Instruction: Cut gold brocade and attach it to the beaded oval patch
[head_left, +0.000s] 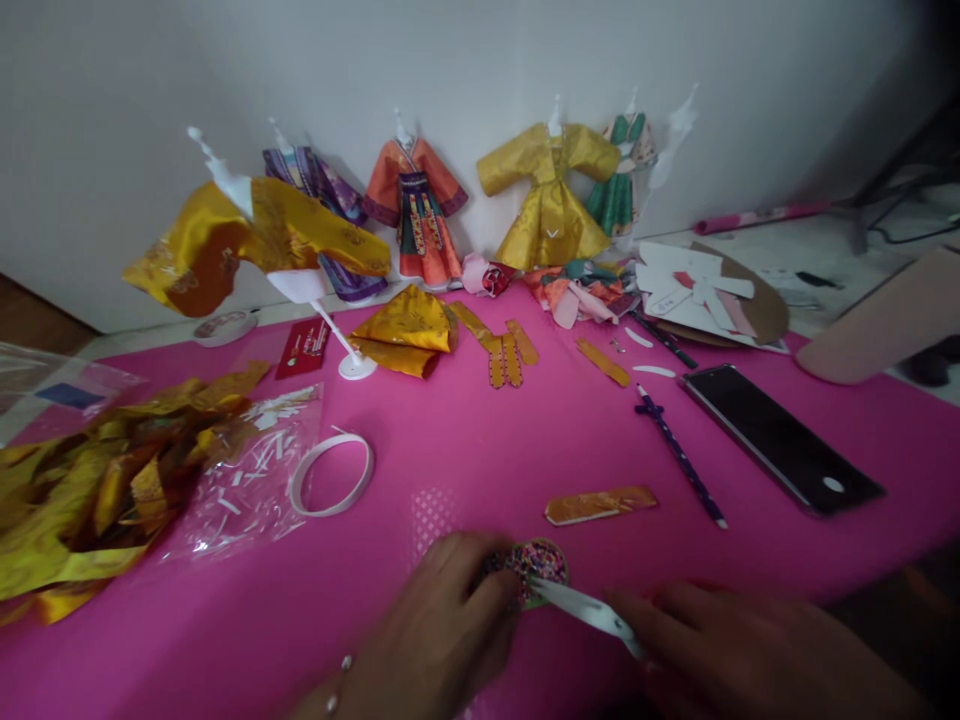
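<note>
A small round dish of tiny multicoloured beads [551, 560] lies near the front of the pink table [465, 450]. My left hand [454, 610] is closed at its left side, fingers curled over the rim. From the right, the pale blades of small scissors [589, 607] point into the beads, tips together. My right hand [742, 645], slightly blurred, grips them, and their handles are hidden in it. Just behind the dish rests an orange-gold fabric strip [600, 504]. More gold strips [505, 358], some with dark dots along their edges, lie farther back.
Doll gowns on white stands [356, 368] line the wall. Gold fabric scraps [112, 490], a plastic bag of white bits [240, 480] and a white ribbon loop [367, 470] are at left. On the right are a dark pen [682, 455], a phone [780, 435] and cut paper [694, 280].
</note>
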